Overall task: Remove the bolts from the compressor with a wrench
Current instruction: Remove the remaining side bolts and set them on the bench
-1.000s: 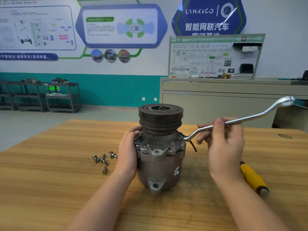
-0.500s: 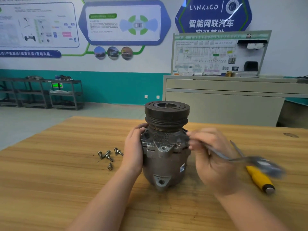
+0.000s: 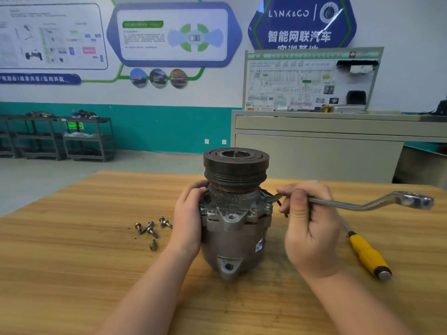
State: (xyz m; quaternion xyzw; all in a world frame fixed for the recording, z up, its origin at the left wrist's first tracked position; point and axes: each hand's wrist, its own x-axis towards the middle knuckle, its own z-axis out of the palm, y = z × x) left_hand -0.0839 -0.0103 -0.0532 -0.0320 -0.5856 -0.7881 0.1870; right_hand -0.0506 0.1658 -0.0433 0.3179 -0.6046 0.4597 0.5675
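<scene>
Wooden worktop [image 3: 72,274] in a workshop with a teal-banded wall. Left to right: dark shelving racks [image 3: 58,139] holding parts, wall posters, loose bolts [image 3: 151,229] lying on the worktop, then the left hand [image 3: 187,220] grasping the side of the upright compressor [image 3: 235,213] at centre. The right hand [image 3: 312,228] is clenched round the wrench [image 3: 362,204], whose near end meets the compressor's right flange. A yellow-handled screwdriver [image 3: 367,255] lies at right. A blue sign [image 3: 302,22] reads "LYNK&CO"; a diagram board [image 3: 309,81] stands on a grey cabinet [image 3: 314,146].
</scene>
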